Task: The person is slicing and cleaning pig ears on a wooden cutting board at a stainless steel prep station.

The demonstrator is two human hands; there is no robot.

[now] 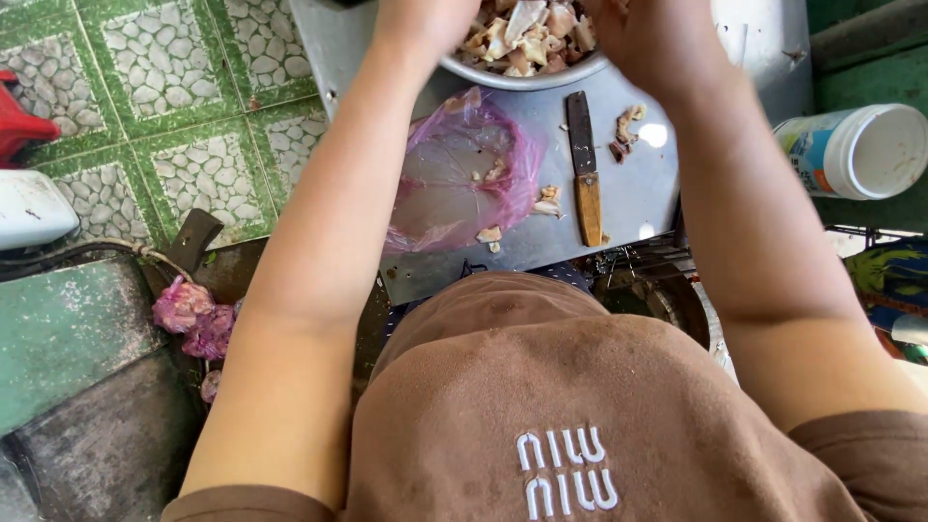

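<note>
— Where were my 2 hands?

— Both reached into the metal bowl (pixel 527 77) of cut meat pieces (pixel 527 37) at the far edge of the steel table (pixel 633 188). My left hand (pixel 425 19) and right hand (pixel 643 39) were cropped by the frame, so I couldn't tell whether they were open or gripping.

— And the knife?

— The knife (pixel 584 166) lay flat just below the bowl, between my forearms, its long axis running toward me, wooden handle nearest, dark blade pointing at the bowl. A pink plastic bag (pixel 464 174) lay left of it.
</note>
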